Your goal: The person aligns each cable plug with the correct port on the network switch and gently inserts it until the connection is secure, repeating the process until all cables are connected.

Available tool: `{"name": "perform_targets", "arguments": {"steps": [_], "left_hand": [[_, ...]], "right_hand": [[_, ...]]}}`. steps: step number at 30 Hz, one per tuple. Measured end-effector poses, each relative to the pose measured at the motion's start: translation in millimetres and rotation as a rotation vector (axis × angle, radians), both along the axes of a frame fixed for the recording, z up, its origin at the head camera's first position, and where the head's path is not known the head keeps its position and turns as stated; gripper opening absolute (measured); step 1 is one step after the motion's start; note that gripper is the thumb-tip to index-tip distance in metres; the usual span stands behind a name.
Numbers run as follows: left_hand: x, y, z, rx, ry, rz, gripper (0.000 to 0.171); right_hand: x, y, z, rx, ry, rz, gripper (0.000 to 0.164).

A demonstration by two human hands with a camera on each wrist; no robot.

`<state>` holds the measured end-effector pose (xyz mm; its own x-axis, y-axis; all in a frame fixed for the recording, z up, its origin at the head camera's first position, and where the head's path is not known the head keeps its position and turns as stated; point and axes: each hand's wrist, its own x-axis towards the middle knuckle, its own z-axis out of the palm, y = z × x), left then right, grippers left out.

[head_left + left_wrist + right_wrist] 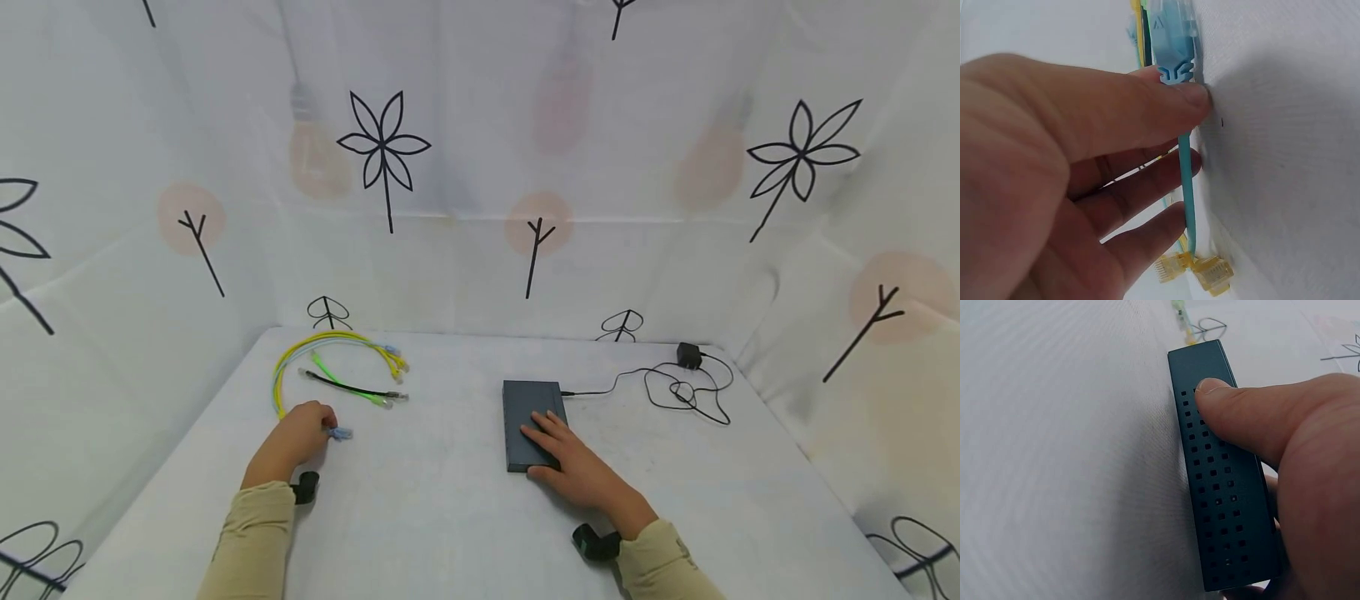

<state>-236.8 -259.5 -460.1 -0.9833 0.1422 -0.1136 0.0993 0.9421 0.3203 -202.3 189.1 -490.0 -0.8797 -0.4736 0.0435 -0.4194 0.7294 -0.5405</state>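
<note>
My left hand [294, 437] pinches a light-blue network cable [1186, 181] between thumb and fingers, just behind its plug [1172, 34]. In the head view that plug pokes out to the right of my fingertips, low over the table. Two yellow plugs [1212, 275] show below the hand in the left wrist view. My right hand [573, 462] rests on a dark blue-grey network switch box [521, 417], fingers spread over its top. The right wrist view has the thumb against the box's side, which is pierced by rows of square holes. The box lies flat on the table.
Yellow and light-blue cables [318, 337] curve behind my left hand. Beside them lie a black cable [348, 386] and a bright green cable [322, 367]. A thin black cord [618, 379] runs from the box to a black power adapter [688, 356] at the back right.
</note>
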Motion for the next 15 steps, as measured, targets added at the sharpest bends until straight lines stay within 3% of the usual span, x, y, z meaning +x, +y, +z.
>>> {"name": "perform_targets", "arguments": {"steps": [15], "left_hand": [[-0.4, 2.5, 3.3, 0.015, -0.013, 0.013, 0.007]], "right_hand": [[1.0, -0.9, 2.0, -0.004, 0.002, -0.003, 0.063]]}}
